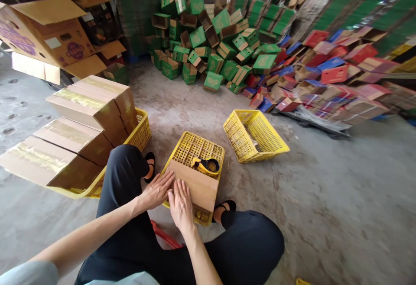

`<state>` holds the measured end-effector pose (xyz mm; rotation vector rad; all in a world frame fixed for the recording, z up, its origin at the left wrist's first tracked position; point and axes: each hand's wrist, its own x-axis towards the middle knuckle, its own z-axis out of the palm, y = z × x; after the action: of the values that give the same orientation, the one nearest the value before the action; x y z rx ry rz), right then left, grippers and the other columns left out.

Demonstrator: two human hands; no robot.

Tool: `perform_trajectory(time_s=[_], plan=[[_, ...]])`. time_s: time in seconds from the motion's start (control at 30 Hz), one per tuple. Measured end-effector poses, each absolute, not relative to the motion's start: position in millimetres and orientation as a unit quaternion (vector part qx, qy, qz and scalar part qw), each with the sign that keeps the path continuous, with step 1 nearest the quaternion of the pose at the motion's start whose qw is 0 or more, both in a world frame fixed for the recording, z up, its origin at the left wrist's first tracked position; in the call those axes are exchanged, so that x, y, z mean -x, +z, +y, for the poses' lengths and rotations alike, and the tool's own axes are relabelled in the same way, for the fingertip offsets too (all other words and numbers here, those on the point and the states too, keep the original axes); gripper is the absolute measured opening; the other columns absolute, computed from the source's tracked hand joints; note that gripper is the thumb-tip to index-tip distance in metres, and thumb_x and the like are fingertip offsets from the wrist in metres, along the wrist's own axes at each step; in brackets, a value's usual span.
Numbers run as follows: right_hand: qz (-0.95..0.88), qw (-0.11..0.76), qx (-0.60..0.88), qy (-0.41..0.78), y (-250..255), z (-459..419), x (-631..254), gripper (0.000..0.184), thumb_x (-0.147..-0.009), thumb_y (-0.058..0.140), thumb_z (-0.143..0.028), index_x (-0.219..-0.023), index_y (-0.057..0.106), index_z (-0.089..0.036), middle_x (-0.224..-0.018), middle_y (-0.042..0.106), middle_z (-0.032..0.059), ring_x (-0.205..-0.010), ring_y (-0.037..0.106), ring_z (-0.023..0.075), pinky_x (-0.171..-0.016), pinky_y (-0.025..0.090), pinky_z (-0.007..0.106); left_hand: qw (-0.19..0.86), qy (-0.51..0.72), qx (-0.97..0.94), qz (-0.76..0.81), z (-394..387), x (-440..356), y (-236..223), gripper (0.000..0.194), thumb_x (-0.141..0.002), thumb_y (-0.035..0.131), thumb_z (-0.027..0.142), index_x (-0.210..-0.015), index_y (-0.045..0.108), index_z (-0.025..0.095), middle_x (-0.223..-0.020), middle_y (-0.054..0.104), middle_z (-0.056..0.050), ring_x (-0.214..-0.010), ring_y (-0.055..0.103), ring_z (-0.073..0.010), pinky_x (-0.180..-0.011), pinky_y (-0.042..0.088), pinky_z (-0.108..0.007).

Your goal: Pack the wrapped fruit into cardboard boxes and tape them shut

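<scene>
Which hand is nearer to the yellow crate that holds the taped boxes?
Left. The left hand rests on the carton's left end, towards the yellow crate; the right hand lies beside it, farther away.

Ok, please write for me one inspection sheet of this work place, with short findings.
Surface: upturned yellow crate, standing on concrete floor.
Job's things: flat-lying brown carton; tape dispenser beside it, on the crate.
Clutter: open yellow basket to the right; crate of brown cartons to the left.
Grippers: left hand and right hand open, fingers on the carton; no closed grip.
Cables: nothing seen.
Surroundings: heaped green boxes, red and blue boxes.
</scene>
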<state>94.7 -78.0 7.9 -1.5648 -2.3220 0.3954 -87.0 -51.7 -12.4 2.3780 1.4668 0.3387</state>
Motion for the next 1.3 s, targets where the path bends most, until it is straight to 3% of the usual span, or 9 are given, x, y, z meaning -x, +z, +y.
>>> perform_trajectory(time_s=[0.1, 0.33, 0.6, 0.77, 0.9, 1.03, 1.17, 1.3], plan=[[-0.817, 0.157, 0.537, 0.138, 11.9, -62.8, -79.1, 0.056, -0.111, 0.027, -0.030, -0.156, 0.048, -0.005, -0.162, 0.048, 0.0169, -0.153, 0.042, 0.0294, -0.125, 0.037, 0.049, 0.154, 0.117, -0.826, 0.529, -47.9, 89.8, -13.0, 0.060, -0.107, 0.032, 0.031, -0.165, 0.035, 0.017, -0.171, 0.031, -0.014, -0.159, 0.031, -0.0291, -0.125, 0.034, -0.050], [-0.781, 0.155, 0.592, 0.122, 8.6, -50.9, -103.6, 0.057, -0.111, 0.022, -0.030, -0.157, 0.048, -0.008, -0.162, 0.048, 0.0164, -0.153, 0.043, 0.0294, -0.125, 0.036, 0.052, 0.146, 0.137, -0.825, 0.528, -41.2, 90.9, -10.9, 0.060, -0.108, 0.035, 0.044, -0.162, 0.042, 0.019, -0.168, 0.037, -0.014, -0.157, 0.036, -0.0297, -0.129, 0.025, -0.052], [-0.693, 0.121, 0.698, 0.136, -1.9, -60.0, -185.7, 0.065, -0.110, 0.020, -0.042, -0.159, 0.045, -0.007, -0.166, 0.040, 0.0188, -0.158, 0.033, 0.0300, -0.127, 0.029, 0.051, 0.152, 0.162, -0.811, 0.541, -41.5, 84.0, -13.7, 0.071, -0.106, 0.038, 0.061, -0.163, 0.041, 0.018, -0.168, 0.037, -0.017, -0.157, 0.035, -0.0338, -0.130, 0.017, -0.057], [-0.649, 0.142, 0.733, 0.145, -9.3, -61.5, -201.9, 0.079, -0.108, 0.011, -0.053, -0.160, 0.040, -0.001, -0.167, 0.036, 0.0234, -0.159, 0.030, 0.0338, -0.126, 0.029, 0.053, 0.139, 0.148, -0.807, 0.555, -34.7, 71.1, -15.2, 0.078, -0.103, 0.044, 0.064, -0.162, 0.042, 0.012, -0.169, 0.033, -0.023, -0.158, 0.029, -0.0404, -0.128, 0.020, -0.061], [-0.650, 0.153, 0.734, 0.124, -9.4, -63.3, -191.7, 0.079, -0.107, 0.011, -0.056, -0.159, 0.045, -0.007, -0.168, 0.035, 0.0235, -0.158, 0.029, 0.0391, -0.124, 0.030, 0.059, 0.138, 0.137, -0.820, 0.539, -36.1, 39.1, -14.3, 0.077, -0.097, 0.057, 0.066, -0.161, 0.045, 0.025, -0.172, 0.027, -0.019, -0.159, 0.017, -0.0502, -0.124, 0.021, -0.071], [-0.663, 0.154, 0.724, 0.109, -6.3, -66.3, -186.6, 0.072, -0.107, 0.019, -0.059, -0.156, 0.053, -0.019, -0.169, 0.035, 0.0207, -0.159, 0.026, 0.0416, -0.121, 0.032, 0.063, 0.148, 0.101, -0.860, 0.477, -40.1, 1.3, -12.8, 0.079, -0.094, 0.062, 0.066, -0.163, 0.038, 0.036, -0.176, 0.018, -0.013, -0.160, 0.014, -0.0491, -0.121, 0.019, -0.076], [-0.664, 0.157, 0.722, 0.118, -5.5, -65.6, -190.0, 0.073, -0.106, 0.021, -0.063, -0.156, 0.053, -0.021, -0.168, 0.036, 0.0210, -0.159, 0.025, 0.0426, -0.119, 0.033, 0.065, 0.147, 0.110, -0.873, 0.451, -34.4, 1.5, -13.0, 0.073, -0.096, 0.061, 0.065, -0.162, 0.039, 0.041, -0.174, 0.027, -0.006, -0.160, 0.021, -0.0426, -0.125, 0.023, -0.068], [-0.666, 0.134, 0.723, 0.121, -4.3, -64.8, -190.7, 0.071, -0.106, 0.025, -0.062, -0.159, 0.049, -0.022, -0.171, 0.030, 0.0225, -0.158, 0.025, 0.0449, -0.118, 0.033, 0.067, 0.147, 0.137, -0.845, 0.496, -31.0, 44.5, -14.9, 0.067, -0.100, 0.055, 0.064, -0.159, 0.046, 0.035, -0.172, 0.033, -0.008, -0.159, 0.028, -0.0355, -0.127, 0.029, -0.055]])
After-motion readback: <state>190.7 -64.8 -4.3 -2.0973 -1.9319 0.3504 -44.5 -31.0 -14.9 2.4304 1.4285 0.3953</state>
